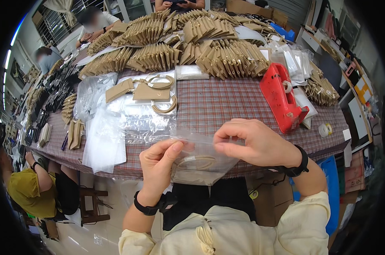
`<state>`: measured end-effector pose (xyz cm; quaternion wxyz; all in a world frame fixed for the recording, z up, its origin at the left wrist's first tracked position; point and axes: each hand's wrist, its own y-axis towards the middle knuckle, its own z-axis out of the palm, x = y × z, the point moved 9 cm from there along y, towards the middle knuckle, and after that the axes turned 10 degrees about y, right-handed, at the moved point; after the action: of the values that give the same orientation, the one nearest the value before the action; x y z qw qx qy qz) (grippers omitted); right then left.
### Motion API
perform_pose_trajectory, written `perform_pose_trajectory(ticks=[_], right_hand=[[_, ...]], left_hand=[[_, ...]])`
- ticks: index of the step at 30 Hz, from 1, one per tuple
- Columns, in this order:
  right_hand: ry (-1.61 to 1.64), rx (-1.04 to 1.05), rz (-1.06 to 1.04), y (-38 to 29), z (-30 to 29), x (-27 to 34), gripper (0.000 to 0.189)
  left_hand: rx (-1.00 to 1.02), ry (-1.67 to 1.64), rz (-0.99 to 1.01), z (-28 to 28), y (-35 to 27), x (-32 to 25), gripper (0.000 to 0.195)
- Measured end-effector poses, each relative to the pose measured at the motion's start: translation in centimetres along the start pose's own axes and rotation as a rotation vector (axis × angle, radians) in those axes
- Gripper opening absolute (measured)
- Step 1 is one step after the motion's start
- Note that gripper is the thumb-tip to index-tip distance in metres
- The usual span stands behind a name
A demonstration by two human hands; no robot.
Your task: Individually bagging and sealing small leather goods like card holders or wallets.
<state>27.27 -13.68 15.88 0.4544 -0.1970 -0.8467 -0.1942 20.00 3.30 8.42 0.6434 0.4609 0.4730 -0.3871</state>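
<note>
A clear plastic bag (198, 173) hangs between my hands at the table's front edge, with a coiled tan strap inside. My left hand (160, 159) pinches its upper left edge between thumb and forefinger. At the bag's upper right, my right hand (246, 140) has its fingers bent and closed on the plastic. Beyond my left hand, a tan pouch (151, 92) with a coiled strap (165, 106) lies on a stack of clear bags (141, 121), beside another tan pouch (119, 91). Frosted sheets or bags (104, 143) lie at their left.
Rows of tan pouches (154, 59) fill the table's far side. A red tape dispenser (278, 98) stands at the right, with tape rolls (325, 130) beyond it. Dark items (55, 86) are heaped at the left. A person in a yellow-green top (26, 191) sits at the left; others sit across the table.
</note>
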Motion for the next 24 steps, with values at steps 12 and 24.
perform_pose_trajectory(ticks=[12, 24], right_hand=[[0.015, -0.023, -0.082, 1.4, 1.0, 1.3, 0.017], [0.066, -0.031, -0.111, 1.9, 2.1, 1.9, 0.015]], left_hand=[[0.002, 0.041, 0.023, 0.6, -0.3, -0.3, 0.016], [0.033, -0.007, -0.005, 0.3, -0.6, -0.5, 0.009]])
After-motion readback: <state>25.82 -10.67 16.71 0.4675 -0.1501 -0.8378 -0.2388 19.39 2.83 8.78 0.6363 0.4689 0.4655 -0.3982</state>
